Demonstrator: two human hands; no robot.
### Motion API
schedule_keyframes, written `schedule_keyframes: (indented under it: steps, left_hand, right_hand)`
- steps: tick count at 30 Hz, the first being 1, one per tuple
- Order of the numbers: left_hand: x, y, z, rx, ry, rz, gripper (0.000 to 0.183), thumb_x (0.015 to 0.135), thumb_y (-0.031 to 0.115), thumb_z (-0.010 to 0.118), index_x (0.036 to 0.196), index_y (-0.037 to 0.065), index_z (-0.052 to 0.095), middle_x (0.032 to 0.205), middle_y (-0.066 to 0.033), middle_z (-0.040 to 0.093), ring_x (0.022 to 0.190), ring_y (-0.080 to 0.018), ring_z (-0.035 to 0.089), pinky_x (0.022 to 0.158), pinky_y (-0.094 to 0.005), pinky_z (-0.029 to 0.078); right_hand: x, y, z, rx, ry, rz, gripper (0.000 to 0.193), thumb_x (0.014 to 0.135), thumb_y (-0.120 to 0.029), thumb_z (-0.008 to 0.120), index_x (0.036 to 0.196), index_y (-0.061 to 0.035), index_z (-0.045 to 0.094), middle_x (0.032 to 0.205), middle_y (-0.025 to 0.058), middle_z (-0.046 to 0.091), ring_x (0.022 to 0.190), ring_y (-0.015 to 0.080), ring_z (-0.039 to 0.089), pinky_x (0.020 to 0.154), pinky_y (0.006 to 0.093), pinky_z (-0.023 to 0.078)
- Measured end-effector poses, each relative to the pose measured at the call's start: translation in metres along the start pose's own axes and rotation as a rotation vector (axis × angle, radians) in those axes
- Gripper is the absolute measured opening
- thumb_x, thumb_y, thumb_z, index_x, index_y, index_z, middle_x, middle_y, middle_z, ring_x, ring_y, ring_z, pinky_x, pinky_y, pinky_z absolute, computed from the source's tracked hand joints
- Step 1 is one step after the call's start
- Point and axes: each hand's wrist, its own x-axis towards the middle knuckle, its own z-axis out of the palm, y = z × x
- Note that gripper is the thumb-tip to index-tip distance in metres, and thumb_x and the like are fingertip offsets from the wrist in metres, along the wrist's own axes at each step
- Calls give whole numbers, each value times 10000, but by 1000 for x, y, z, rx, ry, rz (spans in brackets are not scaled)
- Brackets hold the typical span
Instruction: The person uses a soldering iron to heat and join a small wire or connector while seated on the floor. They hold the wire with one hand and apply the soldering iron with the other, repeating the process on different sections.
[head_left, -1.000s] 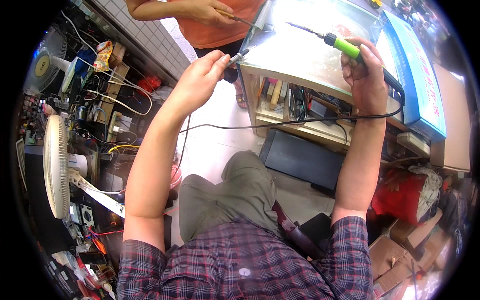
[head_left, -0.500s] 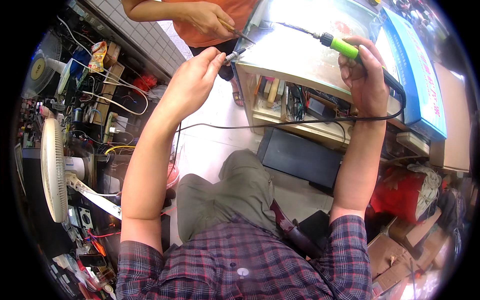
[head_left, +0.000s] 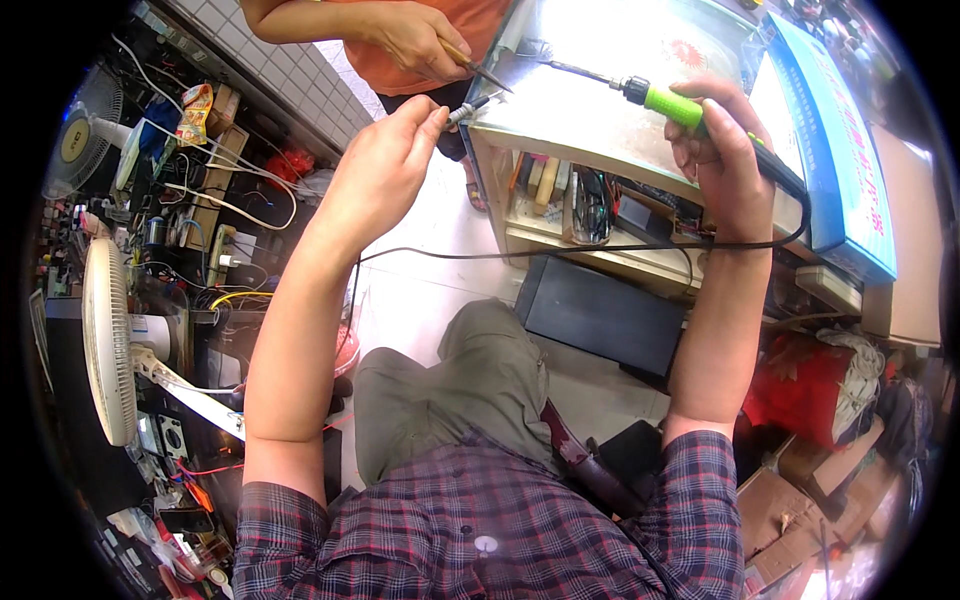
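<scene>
My right hand (head_left: 735, 160) is closed round the green handle of a soldering iron (head_left: 672, 106). Its metal shaft points left over the glass-topped counter (head_left: 600, 125), and a black cord trails from its rear end. At the counter's near left corner my left hand (head_left: 385, 165) pinches a small grey cable connector (head_left: 464, 110) with a dark tip. Just beyond it, another person's hand (head_left: 415, 45) holds a thin pointed tool with a wooden handle (head_left: 456, 52), its metal tip near the connector. The iron's tip stays apart from the connector.
A blue box (head_left: 835, 160) lies on the counter's right side. Tools and parts fill the shelf below, above a dark flat case (head_left: 600, 312). On the left stand a white fan (head_left: 108, 340) and cluttered wires. The iron's black cord (head_left: 560, 253) crosses between my arms.
The soldering iron and my right hand have shifted slightly left and down. The other person's tool has moved slightly. My left hand with the connector stays nearly still.
</scene>
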Motion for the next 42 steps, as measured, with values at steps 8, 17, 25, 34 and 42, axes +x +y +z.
schedule_keyframes:
  steps: [8,17,25,34,42]
  left_hand:
    - [6,-3,3,64,41,-7,321,1151,297,530,1097,-15,580,915,-264,641,843,-445,610,795,-451,510]
    - [12,-1,6,200,28,-9,302,1143,291,528,1103,-3,584,978,-300,675,979,-522,645,820,-522,510]
    - [15,-7,7,164,38,4,297,1143,290,528,1091,1,575,950,-301,667,950,-526,639,806,-533,503]
    - [18,-14,6,165,44,14,295,1143,287,535,1089,0,574,943,-300,663,935,-523,638,795,-519,506]
    - [18,-19,8,184,45,30,290,1146,297,528,1089,16,574,906,-287,674,917,-515,655,784,-545,508]
  right_hand:
    - [0,7,8,-201,-143,-111,322,1067,-288,671,1258,-34,725,956,39,734,831,74,656,725,219,520]
    - [4,22,19,-489,-197,-202,268,1004,-206,733,1220,-49,749,937,77,735,837,143,686,768,288,537]
    - [8,23,27,-581,-226,-236,285,980,-191,762,1232,-59,751,1009,99,760,904,192,736,846,317,579]
    - [14,26,33,-618,-235,-242,288,980,-196,778,1234,-62,750,1019,103,766,915,206,749,842,326,587]
    - [13,32,35,-623,-231,-248,286,978,-184,784,1236,-64,748,1022,101,769,909,198,748,837,320,586]
